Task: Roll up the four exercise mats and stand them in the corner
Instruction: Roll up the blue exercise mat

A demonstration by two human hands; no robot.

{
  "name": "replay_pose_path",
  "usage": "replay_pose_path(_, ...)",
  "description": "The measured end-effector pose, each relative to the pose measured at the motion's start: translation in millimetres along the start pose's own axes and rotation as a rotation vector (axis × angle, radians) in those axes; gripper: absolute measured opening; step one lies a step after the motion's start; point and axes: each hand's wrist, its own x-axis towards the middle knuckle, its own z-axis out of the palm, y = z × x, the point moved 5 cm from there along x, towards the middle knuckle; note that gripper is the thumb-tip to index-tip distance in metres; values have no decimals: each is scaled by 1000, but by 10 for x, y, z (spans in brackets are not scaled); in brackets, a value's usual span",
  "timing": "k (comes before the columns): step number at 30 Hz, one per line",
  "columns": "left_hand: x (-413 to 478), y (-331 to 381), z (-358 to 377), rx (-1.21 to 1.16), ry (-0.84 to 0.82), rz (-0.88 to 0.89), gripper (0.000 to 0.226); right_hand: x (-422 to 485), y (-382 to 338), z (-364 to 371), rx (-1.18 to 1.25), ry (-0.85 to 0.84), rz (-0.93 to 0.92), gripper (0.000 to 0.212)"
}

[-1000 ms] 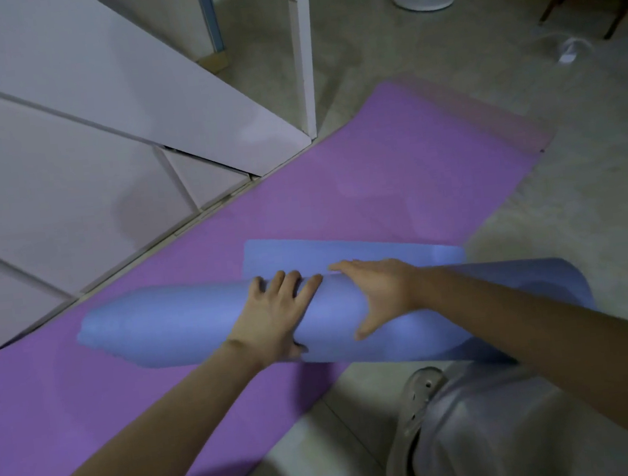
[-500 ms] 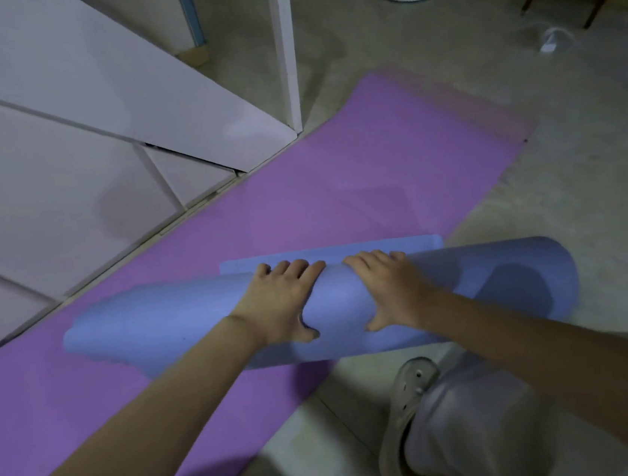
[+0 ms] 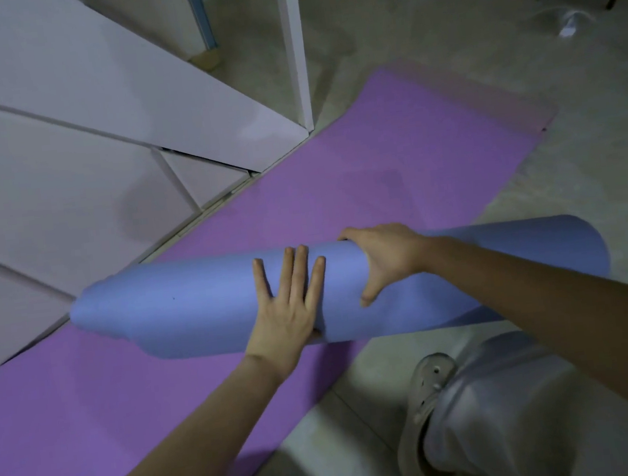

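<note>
The purple mat (image 3: 376,176) lies flat on the floor (image 3: 590,167), its long axis running from about 7 o'clock up to 2 o'clock. Across it rests the blue roll (image 3: 194,302), fully wound as far as can be seen, with its long axis from 9 to 3 o'clock and the 3 o'clock end overhanging bare floor. The 9 o'clock end steps down narrower, so the layers look telescoped there. Both hands sit on the roll's middle, neither clearly nearer than the other. The right hand (image 3: 385,257), on the 3 o'clock side, grips the roll with its fingers curled over the far edge and its thumb spread on the near face. The left hand (image 3: 293,306) lies flat, fingers straight and pointing to 12 o'clock, pressing the top. Standing the roll up will likely mean pivoting about one end.
</note>
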Motion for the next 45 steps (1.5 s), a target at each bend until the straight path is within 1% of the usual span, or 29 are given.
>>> replay_pose_path(1,-10,12,-4,5,-9,16,127,7,-15,-3,5,-38,-2,90)
replay_pose_path(4,-21,41,-43,10,-19,52,108,5,-72,-19,52,-133,-17,87)
replay_pose_path(5,-12,31,-60,2,-20,59,107,1,-93,-23,77,-149,-24,86)
replay_pose_path(7,15,-19,-81,-10,-3,83,112,-2,-132,-8,114,-166,-27,86)
replay_pose_path(9,47,-76,-104,-33,2,126,122,6,-138,54,144,-178,-20,88)
replay_pose_path(11,79,-123,-96,-61,-8,176,125,-21,-138,101,163,-163,-18,90)
replay_pose_path(13,124,-184,-60,-113,-45,201,123,-65,-115,143,125,-84,-23,94)
replay_pose_path(15,181,-255,-36,-178,-102,216,123,-157,-155,188,-33,30,-52,103)
replay_pose_path(17,242,-315,-49,-212,-141,238,122,-213,-204,310,-225,174,-68,118)
replay_pose_path(18,271,-337,-62,-223,-151,252,121,-239,-218,361,-262,257,-44,125)
replay_pose_path(19,301,-353,-70,-232,-158,265,120,-258,-222,377,-246,333,-18,129)
replay_pose_path(20,326,-363,-78,-239,-163,278,119,-255,-219,396,-219,337,5,128)
replay_pose_path(23,373,-366,-84,-238,-167,305,117,-191,-199,437,-166,235,15,112)
replay_pose_path(26,344,-374,-115,-229,-107,255,120,-116,-145,339,-135,243,33,100)
replay_pose_path(27,311,-371,-135,-223,-66,230,118,-100,-129,294,-119,247,42,98)
replay_pose_path(30,162,-319,-181,-158,51,185,102,-41,-72,180,-38,223,86,96)
replay_pose_path(31,116,-302,-169,-118,55,177,103,-22,-68,142,5,207,89,96)
replay_pose_path(33,54,-295,-104,-28,4,155,118,18,-97,100,85,147,67,94)
replay_pose_path(34,38,-304,-73,-2,-19,139,127,36,-126,83,111,98,47,92)
replay_pose_path(36,24,-330,-27,7,-37,109,134,59,-174,37,152,-12,11,87)
replay_pose_path(39,-15,-364,23,-28,-57,86,135,87,-250,-31,197,-139,-15,81)
replay_pose_path(42,-60,-437,73,-66,-40,82,134,142,-337,-31,241,-211,-44,76)
replay_pose_path(45,-24,-496,43,-97,-16,84,129,175,-417,-13,307,-261,-55,71)
